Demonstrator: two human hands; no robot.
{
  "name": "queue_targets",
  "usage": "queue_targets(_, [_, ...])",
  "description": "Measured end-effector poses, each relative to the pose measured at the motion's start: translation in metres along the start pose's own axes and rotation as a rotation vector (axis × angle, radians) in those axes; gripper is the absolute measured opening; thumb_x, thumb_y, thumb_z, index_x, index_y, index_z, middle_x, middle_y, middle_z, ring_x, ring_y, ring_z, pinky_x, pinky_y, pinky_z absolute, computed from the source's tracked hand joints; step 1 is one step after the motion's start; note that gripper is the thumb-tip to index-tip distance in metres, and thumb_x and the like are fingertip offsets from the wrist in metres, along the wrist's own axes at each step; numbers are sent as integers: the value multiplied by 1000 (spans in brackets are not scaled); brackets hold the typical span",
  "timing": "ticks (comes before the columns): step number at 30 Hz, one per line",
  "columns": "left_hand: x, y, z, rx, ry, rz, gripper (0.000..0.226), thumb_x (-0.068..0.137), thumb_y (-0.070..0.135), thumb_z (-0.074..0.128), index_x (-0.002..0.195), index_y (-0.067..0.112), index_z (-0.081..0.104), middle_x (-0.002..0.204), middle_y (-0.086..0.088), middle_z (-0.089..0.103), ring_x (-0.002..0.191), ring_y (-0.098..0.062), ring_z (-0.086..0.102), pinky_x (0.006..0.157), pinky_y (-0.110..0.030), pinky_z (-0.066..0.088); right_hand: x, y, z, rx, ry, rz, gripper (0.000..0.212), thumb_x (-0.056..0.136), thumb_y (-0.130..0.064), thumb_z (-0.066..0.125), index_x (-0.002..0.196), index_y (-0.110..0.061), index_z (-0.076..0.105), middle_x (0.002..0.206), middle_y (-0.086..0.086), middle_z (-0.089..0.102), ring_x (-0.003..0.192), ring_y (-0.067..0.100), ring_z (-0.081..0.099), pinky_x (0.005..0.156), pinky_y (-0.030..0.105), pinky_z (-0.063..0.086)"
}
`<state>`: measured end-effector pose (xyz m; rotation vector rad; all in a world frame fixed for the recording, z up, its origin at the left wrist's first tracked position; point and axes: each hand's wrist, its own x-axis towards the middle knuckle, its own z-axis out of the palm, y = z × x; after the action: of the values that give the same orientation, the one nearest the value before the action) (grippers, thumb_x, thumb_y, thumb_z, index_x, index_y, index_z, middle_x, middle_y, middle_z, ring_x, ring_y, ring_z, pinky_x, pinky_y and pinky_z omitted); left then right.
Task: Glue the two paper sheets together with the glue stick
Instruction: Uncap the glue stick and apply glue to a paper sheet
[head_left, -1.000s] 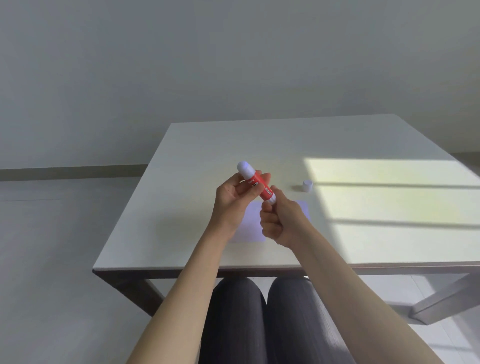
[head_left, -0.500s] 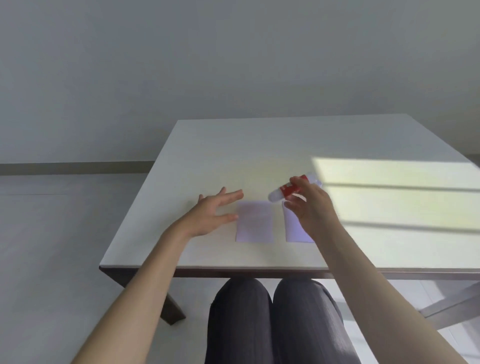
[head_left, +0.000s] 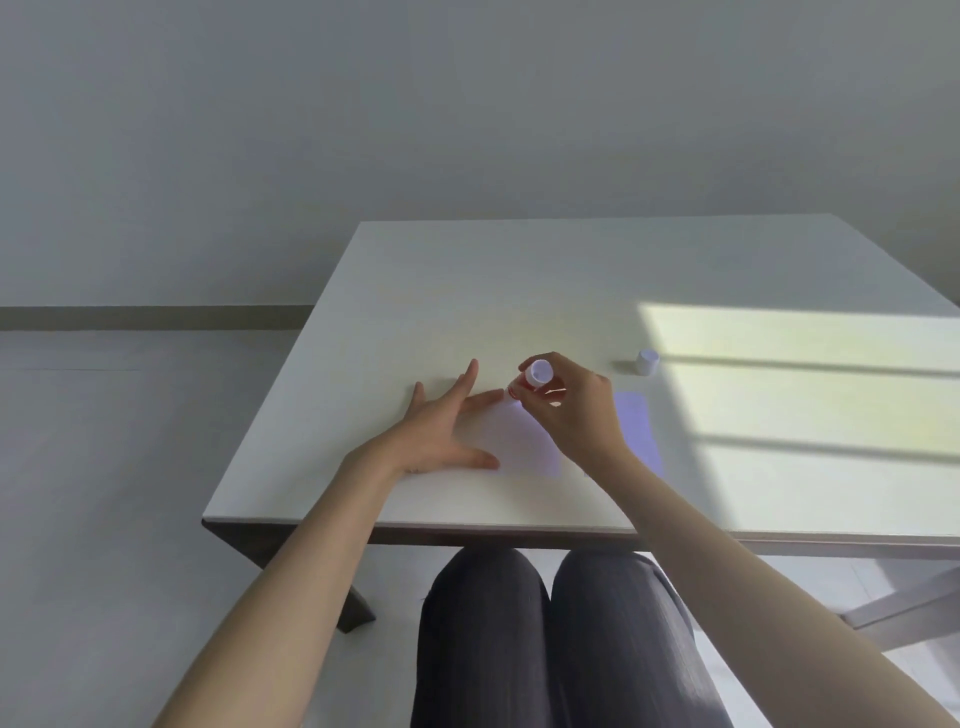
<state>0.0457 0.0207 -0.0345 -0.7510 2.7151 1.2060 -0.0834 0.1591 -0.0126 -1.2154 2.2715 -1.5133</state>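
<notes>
Glue stick (head_left: 535, 375) now upright in clamped right hand (head_left: 574, 410), left hand (head_left: 441, 431) splayed on white table (head_left: 519, 291).

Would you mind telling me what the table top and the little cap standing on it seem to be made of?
The pale table top looks like matte laminate or painted board: an even off-white surface with no glare where sunlight falls, on a darker base that may be wood. The small white cylindrical cap looks like smooth moulded plastic, plain and opaque, though it is too small to be sure.
</notes>
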Motion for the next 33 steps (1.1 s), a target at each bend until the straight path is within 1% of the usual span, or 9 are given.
queue_targets(2, [0, -1, 1, 3, 3, 3, 122, 65, 58, 71, 145, 43, -20, 143, 42, 26, 143, -27, -27, 112, -52, -20, -7, 1, 0, -38, -5, -72, 9, 81, -12, 69, 89, -9, 68, 79, 7, 72, 70, 23, 67, 66, 21, 50])
queue_targets(7, [2, 0, 0, 57, -1, 47, 97, 69, 57, 70, 133, 64, -2, 158, 23, 5, 139, -11, -29, 110, -43, -27, -23, -2, 2, 5, -149, -134, 8, 77, -16, 71, 83, -16, 66, 74, 4, 74, 64, 16, 66, 66, 30, 55])
queue_targets(10, [1, 0, 0, 35, -3, 11, 112, 67, 56, 72, 148, 43, -4, 157, 24, 11, 140, -17, -31, 112, -45, -21, -8, 1, -6, 82, -122, -2, 9, 75, -17, 73, 79, -18, 66, 68, -3, 73, 66, 15, 70, 67, 27, 54])
queue_targets(13, [-1, -2, -1, 28, 9, -55, 114, 65, 55, 74, 148, 43, -3, 160, 14, 2, 141, -29, -31, 114, -49, -14, 3, 5, -10, 75, -4, 54, 8, 77, -15, 72, 81, -11, 66, 71, -2, 72, 60, 1, 66, 62, 13, 48])
queue_targets(15, [-1, -3, -1, 42, 0, -27, 109, 66, 55, 73, 148, 44, 2, 160, 14, 3, 143, -23, -27, 114, -49, -16, -3, 5, -7, 9, 16, 4, 9, 78, -15, 72, 84, -10, 67, 70, -1, 69, 54, -3, 60, 57, 5, 42])
queue_targets(19, [2, 0, 0, 96, -7, 101, 88, 73, 49, 71, 146, 41, 22, 160, 16, 9, 145, 1, -10, 113, -41, -24, -36, 1, -5, 4, -147, -179, 11, 78, -17, 71, 86, -12, 67, 73, 0, 72, 63, 13, 64, 60, 15, 51])
queue_targets(22, [1, 0, -1, 101, 3, 96, 86, 72, 47, 73, 145, 41, 26, 157, 20, 18, 145, 3, -7, 112, -40, -24, -28, 2, -15, 36, -194, -155, 10, 78, -17, 70, 86, -13, 66, 74, 1, 76, 65, 11, 68, 64, 16, 53])
queue_targets(28, [1, -2, -2, 81, 12, 90, 90, 71, 46, 72, 145, 39, 23, 154, 19, 28, 146, -1, -8, 109, -35, -23, -4, 7, -21, -2, 17, -14, 6, 77, -12, 71, 81, -9, 67, 70, 4, 73, 61, 16, 65, 62, 13, 47])
queue_targets(33, [2, 0, -1, 109, 5, 101, 86, 72, 47, 73, 144, 42, 27, 156, 22, 21, 141, 9, -5, 111, -37, -23, -38, 0, -22, -22, -217, -186, 9, 76, -17, 69, 81, -12, 65, 71, 7, 75, 63, 17, 67, 67, 28, 55])
